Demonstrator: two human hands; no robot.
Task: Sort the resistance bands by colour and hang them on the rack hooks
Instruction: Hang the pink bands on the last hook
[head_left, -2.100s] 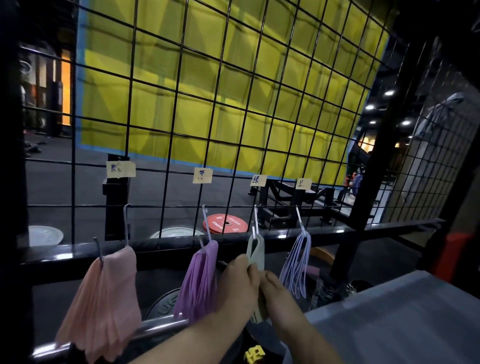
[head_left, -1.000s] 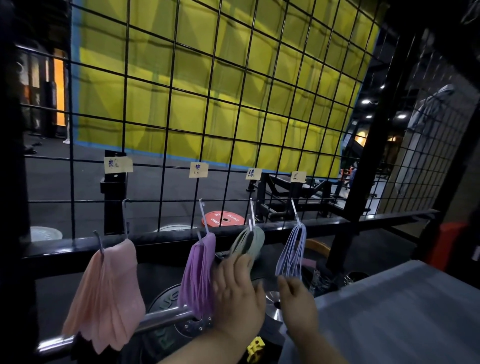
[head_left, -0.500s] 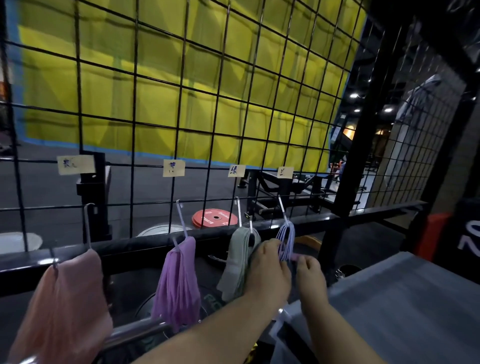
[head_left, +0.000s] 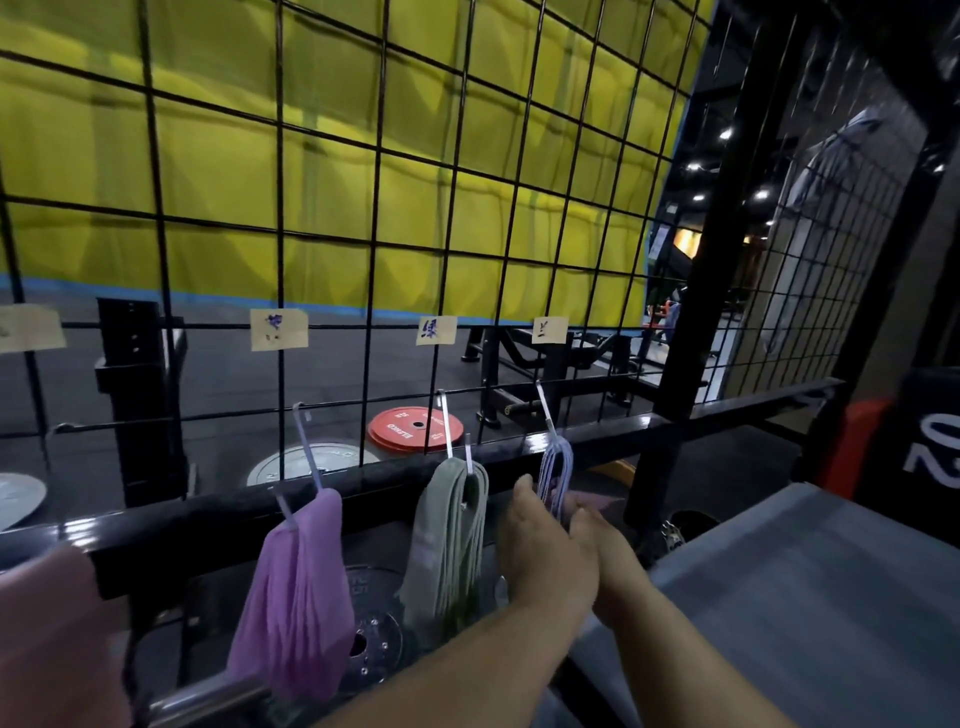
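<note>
Head: thin pale-blue looped bands (head_left: 555, 475)

At 8 o'clock the pink bands (head_left: 47, 634) are running off the edge, blurred. At 9 o'clock a paper label (head_left: 28, 328) is being cut off, its writing unreadable. Near 5 o'clock the left hand (head_left: 545, 556) is covering the fingers of the right hand (head_left: 618, 551) and the lower ends of the blue bands (head_left: 555, 467); neither grip is showing.

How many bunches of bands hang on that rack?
4: pink bunch far left, cropped; purple bunch next; green bunch centre; blue bunch rightmost. More may hang out of frame.
</note>
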